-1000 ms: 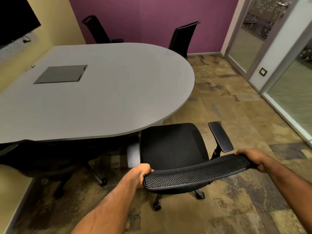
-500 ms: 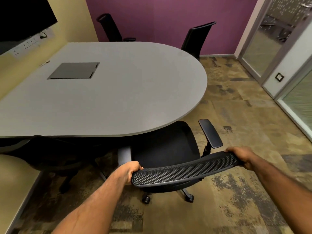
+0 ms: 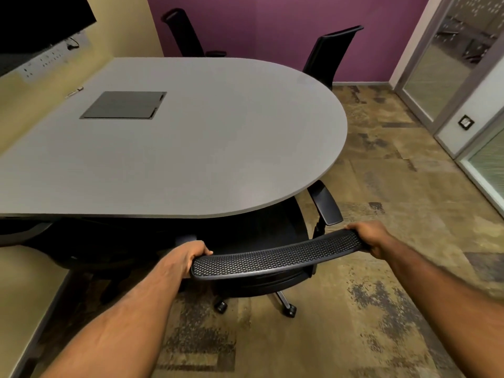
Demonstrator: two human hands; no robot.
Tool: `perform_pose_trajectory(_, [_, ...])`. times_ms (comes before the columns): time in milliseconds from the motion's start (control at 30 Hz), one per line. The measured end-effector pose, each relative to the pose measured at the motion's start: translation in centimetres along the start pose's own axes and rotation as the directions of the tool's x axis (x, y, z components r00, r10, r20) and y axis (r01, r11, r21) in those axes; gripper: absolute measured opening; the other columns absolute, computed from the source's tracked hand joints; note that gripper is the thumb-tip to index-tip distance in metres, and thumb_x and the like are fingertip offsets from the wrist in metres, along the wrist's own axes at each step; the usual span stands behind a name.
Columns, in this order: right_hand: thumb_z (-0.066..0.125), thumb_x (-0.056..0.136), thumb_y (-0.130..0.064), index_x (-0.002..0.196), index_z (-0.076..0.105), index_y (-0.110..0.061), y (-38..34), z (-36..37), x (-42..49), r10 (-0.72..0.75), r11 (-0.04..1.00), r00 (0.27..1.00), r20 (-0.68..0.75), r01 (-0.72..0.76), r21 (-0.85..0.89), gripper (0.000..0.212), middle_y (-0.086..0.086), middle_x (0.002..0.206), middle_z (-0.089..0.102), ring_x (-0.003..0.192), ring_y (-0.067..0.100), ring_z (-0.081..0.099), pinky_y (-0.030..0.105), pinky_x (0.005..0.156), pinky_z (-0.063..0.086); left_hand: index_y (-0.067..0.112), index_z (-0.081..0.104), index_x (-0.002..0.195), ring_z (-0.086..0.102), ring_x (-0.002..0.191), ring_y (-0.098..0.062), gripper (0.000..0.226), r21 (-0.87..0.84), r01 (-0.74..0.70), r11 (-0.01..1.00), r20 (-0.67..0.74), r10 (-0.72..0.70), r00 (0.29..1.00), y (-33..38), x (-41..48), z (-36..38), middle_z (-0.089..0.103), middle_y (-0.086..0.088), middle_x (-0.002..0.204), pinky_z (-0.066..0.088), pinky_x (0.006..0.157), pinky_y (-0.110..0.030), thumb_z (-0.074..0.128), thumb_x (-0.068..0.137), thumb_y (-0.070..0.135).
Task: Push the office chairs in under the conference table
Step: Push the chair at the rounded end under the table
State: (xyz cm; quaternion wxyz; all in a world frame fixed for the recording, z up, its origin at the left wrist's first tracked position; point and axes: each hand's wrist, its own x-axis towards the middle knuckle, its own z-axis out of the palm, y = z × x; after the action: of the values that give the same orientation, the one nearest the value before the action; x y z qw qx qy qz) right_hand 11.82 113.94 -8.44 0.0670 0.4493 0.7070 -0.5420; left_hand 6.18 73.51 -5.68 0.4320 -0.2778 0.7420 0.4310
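Observation:
A black mesh office chair [image 3: 275, 259] stands at the near edge of the grey conference table [image 3: 218, 148]. Most of its seat is hidden under the tabletop. My left hand [image 3: 182, 256] grips the left end of the backrest's top edge. My right hand [image 3: 372, 237] grips the right end. The chair's right armrest [image 3: 326, 203] sticks out beside the table's rounded end. Two more black chairs stand at the far side, one at the back [image 3: 182, 31] and one at the far right [image 3: 331, 54].
Another dark chair [image 3: 81, 246] sits tucked under the table to my left. A grey cable hatch [image 3: 124, 105] lies in the tabletop. Glass doors [image 3: 447, 58] line the right wall, with open carpet [image 3: 395, 186] between them and the table. A screen [image 3: 35, 20] hangs at upper left.
Both hands have pushed the chair forward. Its seat has slid from mostly exposed to mostly under the table, and the camera has moved closer to the table.

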Motion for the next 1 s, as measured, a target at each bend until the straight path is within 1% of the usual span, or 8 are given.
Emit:
perform_pose_trajectory(100, [0.070,0.087,-0.009,0.084,0.064,0.000,-0.5,0.5,0.9,0.005,1.000,1.000,-0.002,-0.005,0.022,0.011,0.013,0.077,0.066,0.063,0.026,0.064,0.026,0.038,0.052,-0.004,0.050,0.082,0.054,0.024,-0.021,0.023,0.016,-0.002,1.000,0.001,0.002,1.000,0.9,1.7,-1.0,0.056,-0.016,0.070,0.040,0.023,-0.023,0.044,0.102,0.006])
perform_pose_trajectory(233, [0.068,0.088,-0.009,0.081,0.063,-0.002,-1.4,0.8,1.6,0.025,0.998,1.000,-0.018,-0.024,0.057,0.011,0.013,0.078,0.065,0.064,0.026,0.064,0.026,0.037,0.052,-0.004,0.055,0.087,0.062,0.044,-0.025,0.017,0.050,-0.004,0.999,0.009,0.004,1.000,1.9,4.0,-1.8,0.059,-0.015,0.074,0.047,0.034,-0.023,0.046,0.099,0.004])
perform_pose_trajectory(367, [0.066,0.088,-0.008,0.082,0.063,-0.002,-1.1,1.6,1.7,0.019,0.998,1.000,0.000,-0.018,0.061,0.009,0.013,0.077,0.066,0.062,0.025,0.065,0.027,0.042,0.052,-0.005,0.056,0.081,0.054,0.060,-0.027,0.021,0.095,-0.016,0.995,-0.002,0.016,1.000,2.6,5.7,-2.7,0.058,-0.017,0.073,0.044,0.059,-0.031,0.049,0.099,0.005])
perform_pose_trajectory(500, [0.068,0.087,-0.006,0.085,0.063,0.000,-1.8,1.7,2.2,0.012,0.996,0.999,-0.046,-0.008,0.093,0.008,0.012,0.077,0.065,0.061,0.025,0.064,0.028,0.040,0.051,-0.005,0.057,0.077,0.051,0.060,-0.027,0.025,0.110,-0.036,0.993,-0.016,0.038,0.999,3.7,6.9,-2.9,0.057,-0.018,0.072,0.040,0.057,-0.030,0.048,0.099,0.003])
perform_pose_trajectory(733, [0.068,0.086,-0.005,0.078,0.061,-0.003,-4.2,0.7,4.6,-0.002,0.997,0.998,-0.065,0.007,0.081,0.011,0.012,0.075,0.064,0.060,0.024,0.063,0.030,0.045,0.053,-0.003,0.058,0.085,0.051,0.062,-0.027,0.022,0.107,-0.043,0.993,0.012,0.042,0.999,6.2,7.6,-1.5,0.058,-0.019,0.076,0.041,0.057,-0.033,0.045,0.101,0.004])
perform_pose_trajectory(833, [0.069,0.086,-0.006,0.082,0.062,-0.003,-4.9,0.1,5.8,-0.009,0.998,0.998,-0.061,0.013,0.062,0.008,0.011,0.073,0.064,0.059,0.023,0.062,0.027,0.041,0.052,-0.004,0.056,0.088,0.052,0.062,-0.030,0.020,0.106,-0.033,0.994,0.014,0.032,0.999,6.8,7.3,-0.5,0.057,-0.020,0.077,0.044,0.057,-0.035,0.043,0.101,0.003])
perform_pose_trajectory(933, [0.069,0.087,-0.007,0.082,0.063,-0.004,-5.6,-0.7,7.1,-0.022,0.999,0.999,-0.041,0.023,0.041,0.008,0.011,0.075,0.064,0.061,0.023,0.062,0.032,0.050,0.054,-0.004,0.054,0.093,0.053,0.061,-0.031,0.017,0.052,-0.017,0.998,0.022,0.016,1.000,6.9,6.7,0.8,0.057,-0.020,0.080,0.050,0.042,-0.032,0.040,0.100,0.002])
perform_pose_trajectory(1000, [0.069,0.087,-0.007,0.083,0.062,-0.005,-6.0,-1.2,7.8,-0.020,0.999,1.000,-0.017,0.021,0.035,0.008,0.011,0.078,0.064,0.062,0.022,0.062,0.034,0.053,0.055,-0.004,0.055,0.096,0.052,0.060,-0.032,0.016,0.028,-0.016,1.000,-0.001,0.016,1.000,6.8,6.4,1.7,0.056,-0.019,0.081,0.048,0.031,-0.028,0.039,0.099,0.000])
